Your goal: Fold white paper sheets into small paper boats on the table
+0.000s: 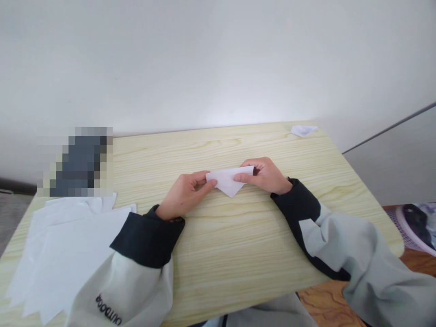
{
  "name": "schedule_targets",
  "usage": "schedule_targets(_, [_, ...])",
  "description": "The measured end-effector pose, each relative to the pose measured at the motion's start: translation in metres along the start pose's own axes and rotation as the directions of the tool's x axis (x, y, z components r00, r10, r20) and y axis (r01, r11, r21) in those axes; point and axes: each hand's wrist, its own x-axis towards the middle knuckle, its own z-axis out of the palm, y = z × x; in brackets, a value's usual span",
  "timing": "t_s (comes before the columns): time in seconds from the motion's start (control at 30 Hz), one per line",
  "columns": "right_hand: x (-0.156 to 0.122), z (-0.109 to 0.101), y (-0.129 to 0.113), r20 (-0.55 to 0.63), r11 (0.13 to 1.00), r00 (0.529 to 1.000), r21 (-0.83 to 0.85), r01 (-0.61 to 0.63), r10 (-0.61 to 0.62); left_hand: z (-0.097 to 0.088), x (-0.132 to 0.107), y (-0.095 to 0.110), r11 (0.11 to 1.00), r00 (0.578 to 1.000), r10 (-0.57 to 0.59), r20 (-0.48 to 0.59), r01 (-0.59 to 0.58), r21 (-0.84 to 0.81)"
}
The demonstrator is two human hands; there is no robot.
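A small folded sheet of white paper [226,178] is held between my two hands above the middle of the table. Its top edge is straight, and a pointed corner hangs down toward me. My left hand [185,193] pinches the left end, thumb in front and fingers behind. At the right end, my right hand [264,175] grips the paper the same way, its thumb lying across the front. The fingertips behind the sheet are hidden.
Several loose white sheets [78,245] overlap at the table's left side, partly under my left sleeve. Beyond them lies a dark pixelated object [81,159]. A folded white paper piece [304,131] rests at the far right corner. A basket [405,227] stands on the floor to the right.
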Motion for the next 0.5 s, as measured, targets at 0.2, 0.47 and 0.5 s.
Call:
schedule_targets(0.2, [-0.0004, -0.0017, 0.0007, 0.031, 0.999, 0.998, -0.008, 0.048, -0.048, -0.0027, -0.0012, 0.0010, 0.994, 0.999, -0.036, -0.009, 0.035, -0.101])
schedule_targets(0.47, [-0.0014, -0.0042, 0.0032, 0.090, 0.999, 0.996, -0.011, 0.030, -0.029, -0.0042, -0.0006, 0.0053, 0.993, 0.992, -0.098, -0.083, 0.103, 0.053])
schedule_targets(0.5, [-0.0012, -0.0044, 0.0043, 0.094, 1.000, 0.995, 0.000, 0.022, -0.022, -0.0049, -0.0007, 0.0060, 0.989, 0.991, -0.101, -0.089, 0.109, 0.095])
